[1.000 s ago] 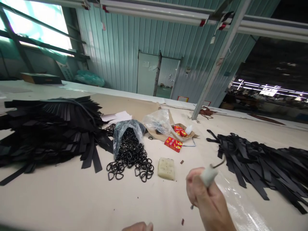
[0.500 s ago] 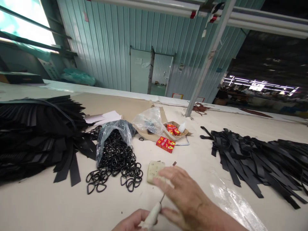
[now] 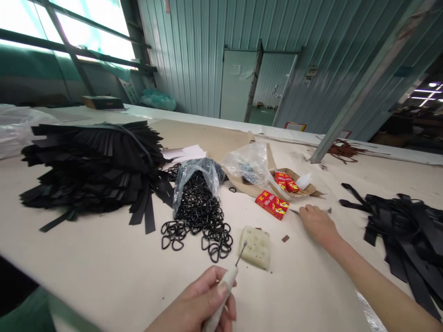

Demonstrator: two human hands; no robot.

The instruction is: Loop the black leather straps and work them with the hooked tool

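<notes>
In the head view, the left hand point(image 3: 204, 295), at the lower centre of the frame, had its fingers closed around a white-handled tool point(image 3: 229, 278). The tool's thin metal shaft pointed up, its tip in front of the pale block point(image 3: 259, 253); whether they touched could not be told. The right hand point(image 3: 320, 227), right of centre, lay over a slim metal implement point(image 3: 294, 212) that stuck out beside the red box point(image 3: 272, 204). Its fingers looked drawn together, but whether they gripped could not be told.

As for progress, one tool was already in hand, while the second had been reached but not visibly lifted. The handling seemed at an early point: black rings point(image 3: 198, 203) lay loose left of centre, and black straps lay heaped at left point(image 3: 93, 168) and right point(image 3: 394, 230), all untouched by either hand.
</notes>
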